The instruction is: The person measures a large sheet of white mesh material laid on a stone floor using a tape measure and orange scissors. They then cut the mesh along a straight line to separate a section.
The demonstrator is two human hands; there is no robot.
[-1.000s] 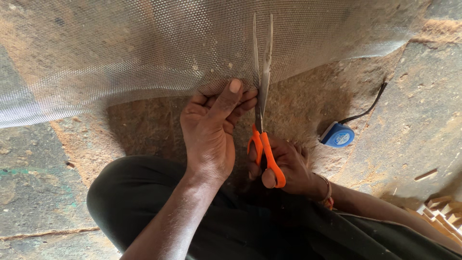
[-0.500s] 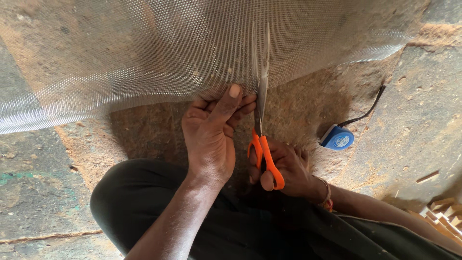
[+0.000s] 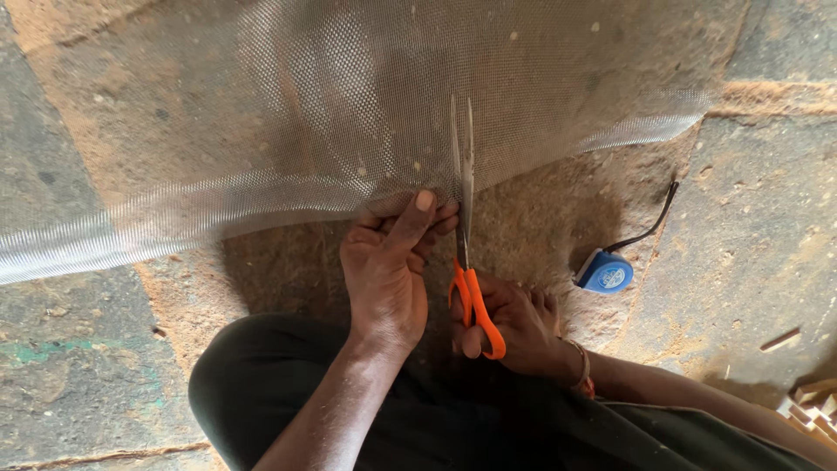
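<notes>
Left hand [image 3: 384, 270] pinches the mesh [image 3: 349, 113] edge while right hand [image 3: 514, 323] grips orange scissors [image 3: 466, 262], blades nearly closed in it.

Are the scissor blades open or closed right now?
Nearly closed. The scissors show two blades lying almost together, with only a thin sliver between them, pointing up into the mesh sheet. The right hand holds the orange handles.

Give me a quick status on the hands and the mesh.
Left hand pinching mesh edge. Right hand working orange scissors, blades into mesh. Blue tape measure lies aside.
</notes>
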